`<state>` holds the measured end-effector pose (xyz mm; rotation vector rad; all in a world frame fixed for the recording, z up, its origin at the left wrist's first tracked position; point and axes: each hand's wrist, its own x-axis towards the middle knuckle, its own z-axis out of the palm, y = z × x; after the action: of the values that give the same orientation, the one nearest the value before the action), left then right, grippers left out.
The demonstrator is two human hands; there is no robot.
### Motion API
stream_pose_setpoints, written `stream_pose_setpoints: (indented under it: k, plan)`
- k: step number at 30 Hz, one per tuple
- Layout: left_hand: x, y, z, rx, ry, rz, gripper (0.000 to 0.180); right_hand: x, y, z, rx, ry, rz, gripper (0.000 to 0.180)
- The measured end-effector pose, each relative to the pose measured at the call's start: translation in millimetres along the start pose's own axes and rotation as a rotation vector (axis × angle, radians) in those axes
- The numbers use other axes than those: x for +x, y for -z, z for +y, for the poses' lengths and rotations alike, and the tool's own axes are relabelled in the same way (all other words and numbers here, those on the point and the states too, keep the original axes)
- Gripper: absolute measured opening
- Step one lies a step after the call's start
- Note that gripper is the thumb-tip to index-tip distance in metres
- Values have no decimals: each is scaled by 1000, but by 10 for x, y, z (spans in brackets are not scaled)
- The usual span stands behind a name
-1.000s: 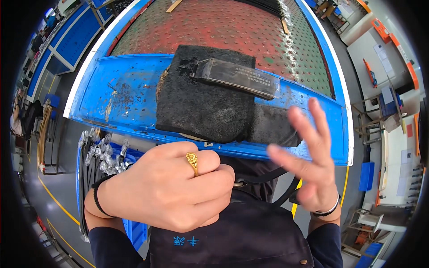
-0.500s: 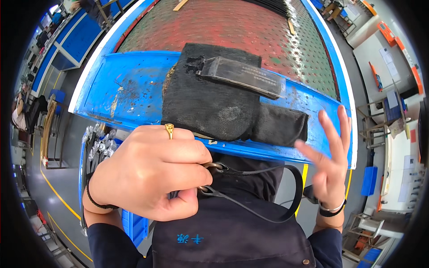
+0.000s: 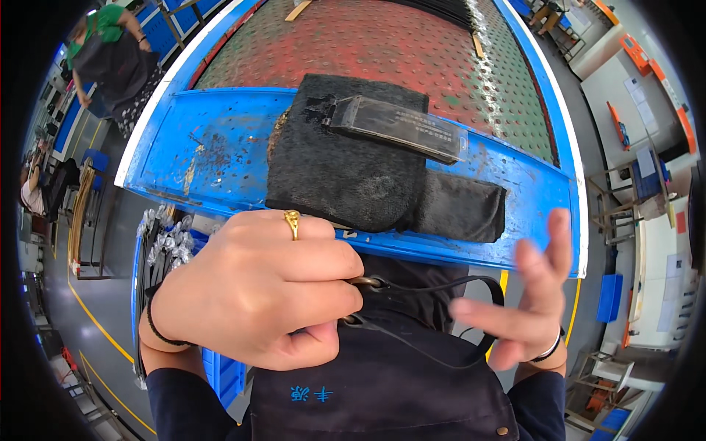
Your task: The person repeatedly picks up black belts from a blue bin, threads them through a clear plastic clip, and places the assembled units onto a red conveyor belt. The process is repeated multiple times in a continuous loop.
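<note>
2 hands in view. Left hand (image 3: 254, 290) closed in a fist, pinching 1 thin black cord (image 3: 434, 283) at a small brass ring (image 3: 365, 281) between thumb and forefinger; 1 gold ring (image 3: 293, 223) on a finger, 1 black band (image 3: 158, 331) on the wrist. Right hand (image 3: 526, 301) open, fingers spread and blurred, gripping nothing; cord loop passing just beside or behind its fingers, contact cannot be told. 1 bracelet (image 3: 548, 351) on the right wrist. Cord runs from the fist rightward as a loop over a dark garment (image 3: 382, 389) below, close to the camera; 1 small blue mark on the garment, 1 stud near its lower right.

Ahead: 1 blue tray (image 3: 220, 154) with scuffed paint, lying across the near edge of 1 red-and-green perforated table (image 3: 382, 51). On the tray: 1 large black pad (image 3: 346, 169), 1 smaller black pad (image 3: 460, 209) touching its right side, 1 dark flat bar (image 3: 397, 126) lying tilted across the top of the large pad. 2 pads, 1 bar in all.

Left of the fist, below the tray: 1 bunch of silvery clips (image 3: 163, 235) on a blue rack. Upper left: 1 person in a green top (image 3: 110, 51), bent over. Far left edge: part of 1 more person (image 3: 33, 195), mostly cut off. Right: 1 blue bin (image 3: 609, 298) on the grey floor, white benches beyond.
</note>
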<state>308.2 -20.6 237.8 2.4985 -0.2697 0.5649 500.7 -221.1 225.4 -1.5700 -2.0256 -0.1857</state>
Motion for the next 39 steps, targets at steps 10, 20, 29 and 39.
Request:
stream_pose_setpoints:
  k: [10,20,29,39]
  plan:
    - [-72,-57,8,201,-139,135,19,-349,-336,602,-277,-505,-190,28]
    - [15,-57,75,239,-184,85,15,78,-68,19,248,-15,-75,52]
    - [22,-82,90,234,-165,109,13,97,-144,-2,216,11,-80,51]
    - [-58,-61,26,187,-172,160,13,22,-69,231,161,-278,47,57]
